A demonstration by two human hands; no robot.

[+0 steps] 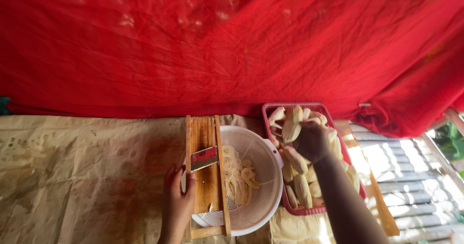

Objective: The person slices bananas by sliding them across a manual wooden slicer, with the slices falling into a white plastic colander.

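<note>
My left hand (177, 197) grips the left edge of a wooden slicer board (205, 142) with a metal blade (203, 158), which lies across a white round colander (263, 169). Pale banana slices (239, 174) lie in the colander to the right of the board. My right hand (313, 140) reaches into a red rectangular basket (270, 109) full of peeled bananas and closes on one peeled banana (291, 124) near the basket's far end.
Stained brown paper (82, 171) covers the table. A red cloth (232, 45) hangs behind, filling the upper view. To the right lie slatted boards (411, 176) in sunlight and a wooden strip (382, 205) beside the basket.
</note>
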